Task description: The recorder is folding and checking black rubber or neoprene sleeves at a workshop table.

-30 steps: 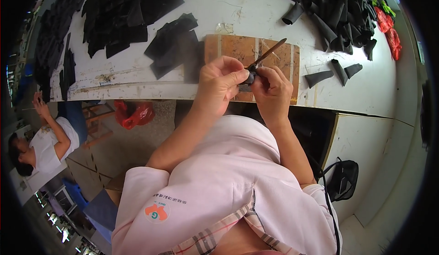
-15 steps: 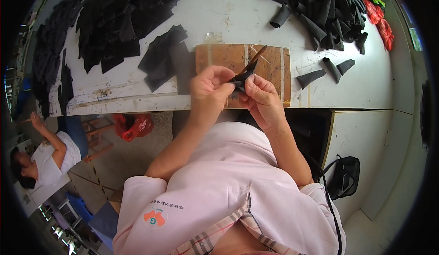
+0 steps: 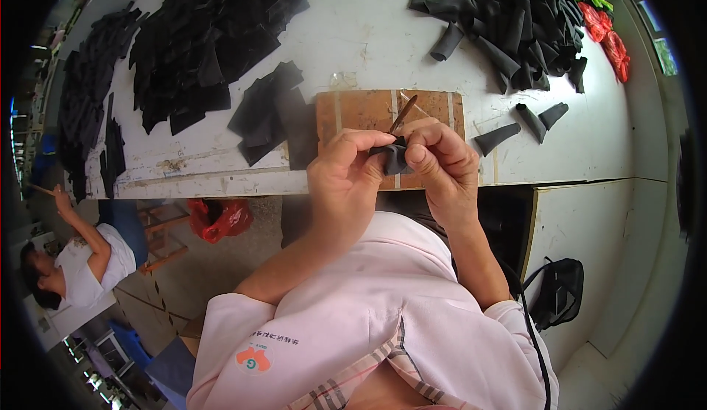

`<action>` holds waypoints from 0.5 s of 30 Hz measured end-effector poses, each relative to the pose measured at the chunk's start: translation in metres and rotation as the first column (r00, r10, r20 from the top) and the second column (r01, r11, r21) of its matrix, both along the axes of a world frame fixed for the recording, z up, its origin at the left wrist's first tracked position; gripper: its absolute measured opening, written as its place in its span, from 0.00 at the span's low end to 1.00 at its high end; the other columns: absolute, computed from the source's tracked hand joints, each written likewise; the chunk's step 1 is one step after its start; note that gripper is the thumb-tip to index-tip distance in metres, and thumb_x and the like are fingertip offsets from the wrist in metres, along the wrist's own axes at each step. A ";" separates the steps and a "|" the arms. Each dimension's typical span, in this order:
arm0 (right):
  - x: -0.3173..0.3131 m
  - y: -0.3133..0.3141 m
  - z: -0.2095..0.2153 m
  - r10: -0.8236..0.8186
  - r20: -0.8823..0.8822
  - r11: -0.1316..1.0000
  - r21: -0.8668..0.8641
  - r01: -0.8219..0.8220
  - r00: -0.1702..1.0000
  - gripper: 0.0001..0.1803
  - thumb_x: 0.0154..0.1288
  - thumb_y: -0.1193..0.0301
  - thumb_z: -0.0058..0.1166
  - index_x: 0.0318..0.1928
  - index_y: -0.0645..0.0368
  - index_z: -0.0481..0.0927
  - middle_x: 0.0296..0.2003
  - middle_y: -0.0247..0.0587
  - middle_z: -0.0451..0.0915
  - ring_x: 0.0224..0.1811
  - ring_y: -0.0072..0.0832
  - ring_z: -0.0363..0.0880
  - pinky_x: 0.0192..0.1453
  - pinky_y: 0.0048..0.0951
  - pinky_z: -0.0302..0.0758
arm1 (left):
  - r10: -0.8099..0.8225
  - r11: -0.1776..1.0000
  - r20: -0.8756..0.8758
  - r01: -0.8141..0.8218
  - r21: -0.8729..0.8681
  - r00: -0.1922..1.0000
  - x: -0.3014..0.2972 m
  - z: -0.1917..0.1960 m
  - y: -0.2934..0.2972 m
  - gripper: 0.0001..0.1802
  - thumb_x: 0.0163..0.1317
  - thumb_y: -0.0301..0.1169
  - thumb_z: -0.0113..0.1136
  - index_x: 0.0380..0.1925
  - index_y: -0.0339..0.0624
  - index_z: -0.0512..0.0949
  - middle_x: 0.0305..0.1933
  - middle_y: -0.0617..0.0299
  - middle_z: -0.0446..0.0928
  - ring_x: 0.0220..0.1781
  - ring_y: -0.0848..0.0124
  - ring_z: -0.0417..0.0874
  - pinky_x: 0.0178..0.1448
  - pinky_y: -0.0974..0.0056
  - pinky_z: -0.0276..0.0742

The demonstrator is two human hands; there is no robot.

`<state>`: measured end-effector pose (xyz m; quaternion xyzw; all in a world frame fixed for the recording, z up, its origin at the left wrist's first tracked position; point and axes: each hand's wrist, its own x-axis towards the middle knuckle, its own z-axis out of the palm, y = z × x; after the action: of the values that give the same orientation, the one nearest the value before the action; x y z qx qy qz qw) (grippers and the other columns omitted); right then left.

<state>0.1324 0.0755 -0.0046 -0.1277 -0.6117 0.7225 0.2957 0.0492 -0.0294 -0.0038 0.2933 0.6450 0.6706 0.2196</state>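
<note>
Black fabric piece (image 3: 395,158) sat pinched between left hand (image 3: 346,178) and right hand (image 3: 440,165) above the desk's near edge, where the thin stick (image 3: 403,114) might slip and jab a finger.

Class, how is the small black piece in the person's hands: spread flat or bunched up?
Bunched up: the black piece sits crumpled between left hand and right hand.

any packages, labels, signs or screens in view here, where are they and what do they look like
Printed logo badge: on the person's pink shirt, lower left of the picture; round orange and green emblem beside a line of small dark print.
Red plastic bag: on the floor under the table's front edge; crumpled, shiny.
No signs or screens show.
</note>
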 end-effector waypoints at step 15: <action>-0.019 0.049 -0.025 0.370 0.160 0.751 -0.632 -0.193 0.915 0.15 0.61 0.60 0.50 0.26 0.58 0.72 0.20 0.27 0.66 0.21 0.15 0.61 0.27 0.16 0.61 | -0.595 0.802 0.802 -0.104 0.588 -0.050 -0.043 -0.047 0.027 0.17 0.59 0.26 0.45 0.48 0.28 0.66 0.31 0.57 0.76 0.07 0.85 0.55 0.11 0.81 0.48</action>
<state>0.1131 0.1247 -0.0300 -0.2196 -0.3962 0.8907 0.0380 0.0064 -0.0022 -0.0507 -0.1021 0.0370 0.7550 0.6467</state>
